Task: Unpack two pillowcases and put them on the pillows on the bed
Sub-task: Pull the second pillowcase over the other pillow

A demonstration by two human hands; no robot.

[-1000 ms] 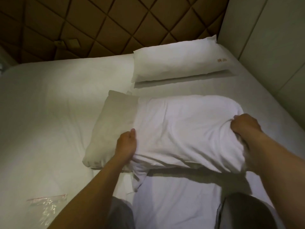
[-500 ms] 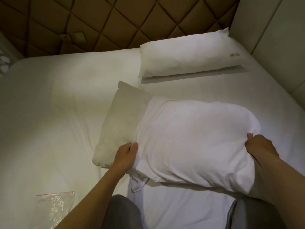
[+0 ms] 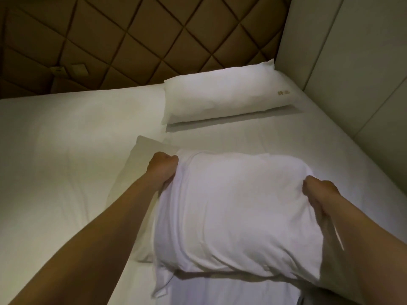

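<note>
A beige pillow (image 3: pixel 141 157) lies in front of me on the bed, most of it inside a white pillowcase (image 3: pixel 233 212). Only its left end sticks out bare. My left hand (image 3: pixel 163 168) grips the open edge of the pillowcase at the far left corner. My right hand (image 3: pixel 317 194) grips the closed right end of the cased pillow, fingers curled into the fabric. The near side of the pillow is raised off the sheet. A second pillow (image 3: pixel 222 97) in a white case with a small gold mark lies at the headboard on the right.
The white bed sheet (image 3: pixel 66 150) spreads wide to the left. A brown quilted headboard (image 3: pixel 136 40) runs along the back, and a pale padded wall (image 3: pixel 352 62) closes the bed's right side.
My left hand has moved from the near edge of the case opening to its far corner. The pillow has tilted up toward me, and the plastic bag at lower left has left the view.
</note>
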